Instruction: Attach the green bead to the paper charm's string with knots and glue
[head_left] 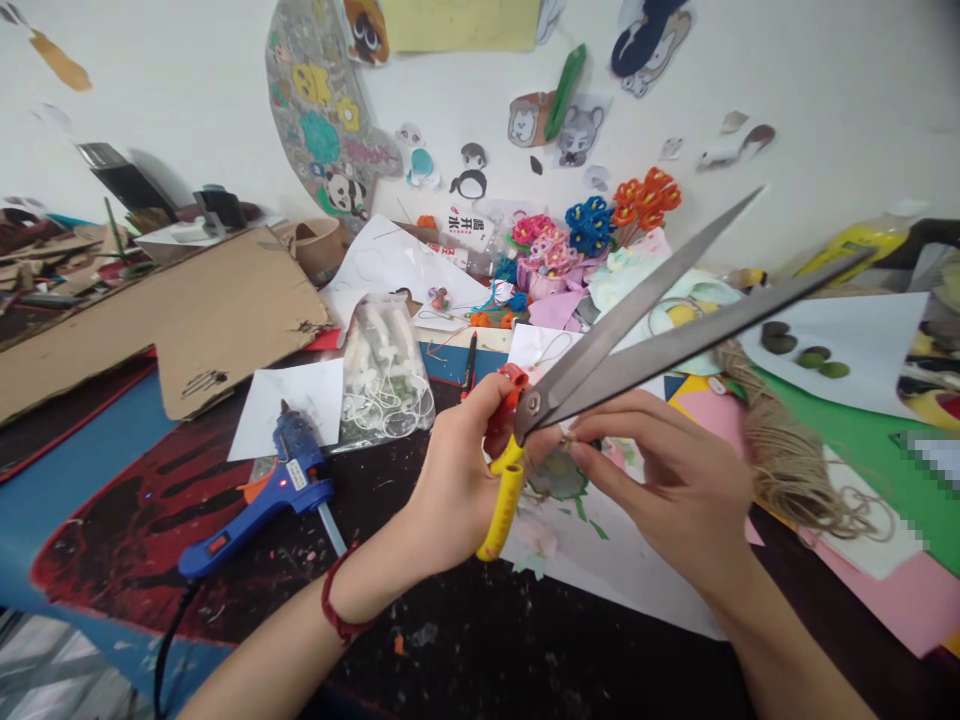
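Note:
Long scissors (637,312) with yellow and red handles hang from my left hand (457,485), whose fingers are wrapped around the handles. Their blades are spread and point up to the right, passing above my right hand (675,475). The thumb and fingertips of my right hand are pinched together close to the left fingers, on something too small to make out. Partly hidden under both hands is a round grey-green piece (559,475). White paper (637,570) with green scraps lies below.
To the left, a blue glue gun (292,475) rests partly on paper, near a clear bag (386,370) of white corded items. Cardboard (225,310) lies behind it. A twine bundle (780,450) sits on the right. Crocheted flowers (589,222) stand by the wall.

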